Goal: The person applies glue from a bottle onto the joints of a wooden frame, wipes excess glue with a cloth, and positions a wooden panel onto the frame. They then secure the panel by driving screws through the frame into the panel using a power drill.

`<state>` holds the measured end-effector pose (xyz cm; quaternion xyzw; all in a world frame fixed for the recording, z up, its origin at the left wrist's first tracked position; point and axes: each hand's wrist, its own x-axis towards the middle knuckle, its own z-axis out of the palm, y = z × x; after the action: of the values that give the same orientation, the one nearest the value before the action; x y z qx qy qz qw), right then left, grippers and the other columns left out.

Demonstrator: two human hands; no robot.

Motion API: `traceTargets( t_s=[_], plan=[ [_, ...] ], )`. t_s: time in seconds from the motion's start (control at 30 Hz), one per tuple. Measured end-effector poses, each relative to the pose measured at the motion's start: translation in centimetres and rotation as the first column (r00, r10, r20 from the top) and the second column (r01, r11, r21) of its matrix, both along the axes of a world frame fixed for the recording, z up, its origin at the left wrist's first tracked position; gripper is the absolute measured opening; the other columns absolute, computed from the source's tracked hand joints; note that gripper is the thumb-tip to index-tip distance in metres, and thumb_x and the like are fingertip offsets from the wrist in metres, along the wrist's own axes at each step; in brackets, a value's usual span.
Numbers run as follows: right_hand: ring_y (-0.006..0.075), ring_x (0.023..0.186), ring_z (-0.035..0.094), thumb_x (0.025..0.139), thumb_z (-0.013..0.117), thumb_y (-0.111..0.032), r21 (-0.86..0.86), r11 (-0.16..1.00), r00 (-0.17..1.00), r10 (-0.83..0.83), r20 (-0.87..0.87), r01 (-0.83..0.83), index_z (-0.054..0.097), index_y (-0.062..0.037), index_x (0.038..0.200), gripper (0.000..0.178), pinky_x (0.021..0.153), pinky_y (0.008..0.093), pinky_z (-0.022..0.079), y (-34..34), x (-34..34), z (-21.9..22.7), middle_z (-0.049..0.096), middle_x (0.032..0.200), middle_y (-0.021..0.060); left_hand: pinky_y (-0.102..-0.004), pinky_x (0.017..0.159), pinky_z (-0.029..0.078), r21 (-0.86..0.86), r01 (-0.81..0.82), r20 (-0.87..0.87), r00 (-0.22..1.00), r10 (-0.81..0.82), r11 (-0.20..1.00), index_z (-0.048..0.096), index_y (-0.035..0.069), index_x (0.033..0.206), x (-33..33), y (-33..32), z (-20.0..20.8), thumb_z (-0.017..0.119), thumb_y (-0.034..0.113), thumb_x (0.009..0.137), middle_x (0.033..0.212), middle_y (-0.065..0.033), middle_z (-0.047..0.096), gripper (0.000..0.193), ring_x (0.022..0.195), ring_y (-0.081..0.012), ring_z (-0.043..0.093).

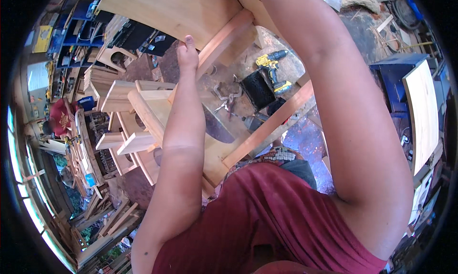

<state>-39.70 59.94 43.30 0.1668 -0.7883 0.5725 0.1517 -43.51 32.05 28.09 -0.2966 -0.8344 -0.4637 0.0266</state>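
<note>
My left hand [187,57] grips the lower edge of a broad pale wooden panel [176,9], its thumb lying against the face. Beside that hand, a reddish wooden rail [224,38] runs along the panel. My right forearm reaches past the top edge of the picture, so the right hand is out of sight. A second rail [272,124] of the wooden frame slants across in front of my body. Through the frame, a yellow and black cordless drill [273,66] shows beside a black open box [258,90].
Metal clamps [228,95] lie near the box. Wooden furniture parts [138,107] with round bars stand left of my arm. Farther left, a person in a red shirt [59,116] is beside a bench stacked with wood [85,152]. A blue cabinet [393,85] and pale board [421,116] stand at right.
</note>
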Motion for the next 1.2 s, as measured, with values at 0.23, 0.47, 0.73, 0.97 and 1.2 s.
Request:
traceTargets(
  t_s=[0.23, 0.47, 0.73, 0.97, 1.2],
  plan=[
    [0.0175, 0.108, 0.056, 0.074, 0.079, -0.017, -0.102, 0.992, 0.997, 0.077, 0.024, -0.074, 0.055, -0.0028, 0.123, 0.056, 0.096, 0.0334, 0.044, 0.1, -0.2, -0.3, 0.062, 0.116, 0.0071, -0.0397, 0.09, 0.043, -0.1, -0.023, 0.109, 0.993, 0.034, 0.995, 0.055, -0.004, 0.117, -0.1, -0.1, 0.0, 0.039, 0.053, 0.095, 0.11, -0.0232, 0.062, 0.063, 0.108, -0.0351, 0.058],
    [0.0166, 0.104, 0.057, 0.074, 0.079, -0.015, -0.044, 0.998, 0.999, -0.031, 0.036, 0.033, 0.058, -0.0018, 0.12, 0.053, 0.095, 0.0329, 0.044, -0.2, 0.0, -0.2, 0.064, 0.113, 0.0072, -0.0398, 0.089, 0.043, 0.026, 0.032, 0.012, 0.999, -0.032, 0.999, 0.055, -0.004, 0.116, 0.1, 0.1, 0.0, 0.039, 0.053, 0.094, 0.109, -0.023, 0.063, 0.063, 0.106, -0.0352, 0.059],
    [0.0161, 0.101, 0.058, 0.073, 0.079, -0.015, -0.06, 0.998, 1.0, -0.017, 0.022, 0.019, 0.06, -0.0019, 0.117, 0.05, 0.092, 0.0323, 0.045, -0.5, 0.4, 0.0, 0.065, 0.109, 0.0055, -0.0386, 0.088, 0.043, 0.076, 0.017, 0.154, 0.988, -0.029, 0.997, 0.057, -0.005, 0.112, -1.1, -0.5, -1.4, 0.041, 0.057, 0.093, 0.104, -0.0226, 0.064, 0.068, 0.101, -0.0332, 0.06],
    [0.0146, 0.093, 0.059, 0.073, 0.08, -0.017, -0.022, 0.999, 0.999, -0.03, 0.028, 0.03, 0.063, -0.0024, 0.111, 0.044, 0.086, 0.0323, 0.047, 0.1, -0.2, -0.2, 0.066, 0.1, 0.0046, -0.0306, 0.07, 0.051, 0.158, 0.071, 0.086, 0.993, -0.085, 0.985, 0.053, -0.005, 0.11, -1.5, -0.1, -2.1, 0.04, 0.057, 0.093, 0.098, -0.0117, 0.063, 0.066, 0.084, -0.016, 0.061],
    [0.0147, 0.094, 0.058, 0.073, 0.081, -0.019, -0.017, 0.999, 0.999, -0.04, -0.01, 0.04, 0.062, -0.0005, 0.111, 0.047, 0.087, 0.0322, 0.047, 0.1, -0.2, -0.4, 0.066, 0.101, 0.0042, -0.0337, 0.076, 0.048, 0.073, 0.027, -0.007, 1.0, -0.027, 0.997, 0.059, -0.007, 0.103, -0.9, -0.3, -1.3, 0.039, 0.058, 0.093, 0.094, -0.0137, 0.066, 0.069, 0.086, -0.0216, 0.062]
  ],
)
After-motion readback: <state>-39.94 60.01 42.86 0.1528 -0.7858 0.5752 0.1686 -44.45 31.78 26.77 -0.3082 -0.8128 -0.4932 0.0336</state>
